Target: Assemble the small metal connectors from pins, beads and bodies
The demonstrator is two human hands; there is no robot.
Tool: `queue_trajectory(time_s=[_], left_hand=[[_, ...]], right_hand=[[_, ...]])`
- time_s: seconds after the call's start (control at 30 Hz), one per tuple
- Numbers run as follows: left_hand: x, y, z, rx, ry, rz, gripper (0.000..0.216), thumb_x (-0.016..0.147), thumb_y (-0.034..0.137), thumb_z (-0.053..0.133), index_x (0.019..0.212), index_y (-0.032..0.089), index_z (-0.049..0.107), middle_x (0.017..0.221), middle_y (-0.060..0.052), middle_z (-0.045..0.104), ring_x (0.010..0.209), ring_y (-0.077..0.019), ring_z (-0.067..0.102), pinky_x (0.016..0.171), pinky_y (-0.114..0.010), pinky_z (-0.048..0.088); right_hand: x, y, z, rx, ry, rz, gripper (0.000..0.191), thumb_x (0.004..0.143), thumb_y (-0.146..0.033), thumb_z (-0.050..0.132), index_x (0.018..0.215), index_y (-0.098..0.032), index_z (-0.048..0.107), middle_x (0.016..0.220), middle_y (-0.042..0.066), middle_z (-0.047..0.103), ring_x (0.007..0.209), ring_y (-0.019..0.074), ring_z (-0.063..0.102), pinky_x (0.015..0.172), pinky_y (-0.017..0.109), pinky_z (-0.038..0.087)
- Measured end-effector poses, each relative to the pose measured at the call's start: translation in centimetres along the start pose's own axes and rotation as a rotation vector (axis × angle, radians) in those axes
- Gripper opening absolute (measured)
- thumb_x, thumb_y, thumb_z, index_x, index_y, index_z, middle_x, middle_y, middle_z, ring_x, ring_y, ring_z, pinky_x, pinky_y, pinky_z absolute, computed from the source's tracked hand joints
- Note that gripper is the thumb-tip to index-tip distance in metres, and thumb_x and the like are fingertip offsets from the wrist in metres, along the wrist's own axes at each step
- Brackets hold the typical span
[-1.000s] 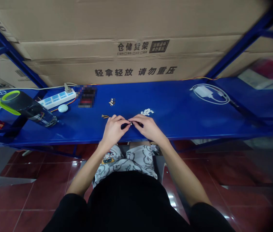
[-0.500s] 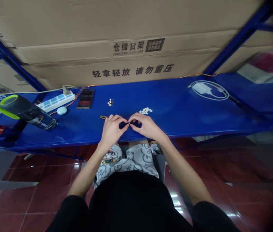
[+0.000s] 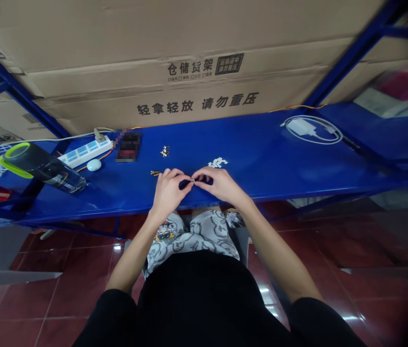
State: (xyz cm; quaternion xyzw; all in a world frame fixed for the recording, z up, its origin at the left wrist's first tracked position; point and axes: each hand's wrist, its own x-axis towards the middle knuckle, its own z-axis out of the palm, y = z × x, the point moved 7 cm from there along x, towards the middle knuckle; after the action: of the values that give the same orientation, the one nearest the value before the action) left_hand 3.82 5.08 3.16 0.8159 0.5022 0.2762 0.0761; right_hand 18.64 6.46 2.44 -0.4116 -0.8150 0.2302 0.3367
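My left hand [image 3: 169, 189] and my right hand [image 3: 218, 183] meet over the front of the blue tabletop [image 3: 261, 164]. Thumb and forefinger of each are pinched at the same spot, around a tiny dark and brass-coloured piece [image 3: 192, 180]. Its exact kind is too small to make out. Just behind my left fingers lie a few thin brass-coloured pieces [image 3: 155, 173]. A loose pile of small white pieces [image 3: 217, 163] sits behind my right hand. Farther back is a little cluster of white-and-dark pieces [image 3: 164, 151].
To the left are a dark bottle with a lime-green loop [image 3: 45, 166], a white power strip [image 3: 87, 150], a pale rounded object [image 3: 94, 165] and a blurred-out dark item [image 3: 128, 146]. A white charger with coiled cable [image 3: 307, 128] lies right. Cardboard [image 3: 98, 108] backs the table.
Both hands stay pinched together at nearly the same place, with slight shifts of the fingers. The view has tilted a little; the things on the table look unmoved.
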Motion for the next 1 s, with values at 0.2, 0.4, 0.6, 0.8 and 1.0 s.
queue_trajectory(time_s=[0.2,0.4,0.6,0.8,1.0], left_hand=[[0.0,0.0,0.1,0.012,0.002,0.010,0.012,0.096,0.032,0.067,0.100,0.026,0.076,0.101,-0.003,0.070,0.096,-0.0236,0.057,0.086,-0.039,0.045],[0.0,0.0,0.4,0.039,-0.019,0.043,0.015,0.099,0.033,0.062,0.103,0.024,0.073,0.107,-0.005,0.068,0.099,-0.0243,0.057,0.087,-0.039,0.045],[-0.1,0.5,0.5,0.111,-0.051,0.093,0.015,0.100,0.030,0.058,0.107,0.023,0.070,0.111,-0.005,0.066,0.101,-0.0251,0.055,0.086,-0.039,0.043],[-0.2,0.9,0.3,0.138,-0.066,0.117,0.013,0.098,0.029,0.060,0.104,0.025,0.070,0.111,-0.005,0.066,0.101,-0.0258,0.054,0.084,-0.040,0.042],[-0.4,1.2,0.0,0.142,-0.078,0.144,0.010,0.096,0.028,0.061,0.098,0.025,0.070,0.112,-0.003,0.066,0.101,-0.0254,0.054,0.085,-0.040,0.041]], right_hand=[[0.0,0.3,0.1,0.022,0.016,0.002,0.016,0.092,-0.025,0.064,0.100,-0.024,0.077,0.099,0.004,0.077,0.079,0.0184,0.070,0.077,0.034,0.056],[0.0,-0.2,-0.1,-0.011,0.045,-0.054,0.016,0.094,-0.026,0.062,0.094,-0.024,0.078,0.102,0.006,0.077,0.089,0.0219,0.072,0.083,0.039,0.057],[-0.1,-0.4,-0.1,-0.002,-0.001,-0.083,0.013,0.094,-0.024,0.062,0.094,-0.023,0.075,0.105,0.007,0.076,0.095,0.0223,0.071,0.087,0.039,0.055],[-0.1,-0.5,-0.1,-0.024,-0.093,-0.116,0.015,0.096,-0.025,0.059,0.095,-0.023,0.073,0.105,0.006,0.076,0.095,0.0224,0.068,0.086,0.039,0.054],[-0.2,-1.0,-0.5,-0.059,-0.136,-0.175,0.016,0.095,-0.021,0.056,0.096,-0.023,0.073,0.102,0.006,0.076,0.092,0.0225,0.066,0.086,0.039,0.053]])
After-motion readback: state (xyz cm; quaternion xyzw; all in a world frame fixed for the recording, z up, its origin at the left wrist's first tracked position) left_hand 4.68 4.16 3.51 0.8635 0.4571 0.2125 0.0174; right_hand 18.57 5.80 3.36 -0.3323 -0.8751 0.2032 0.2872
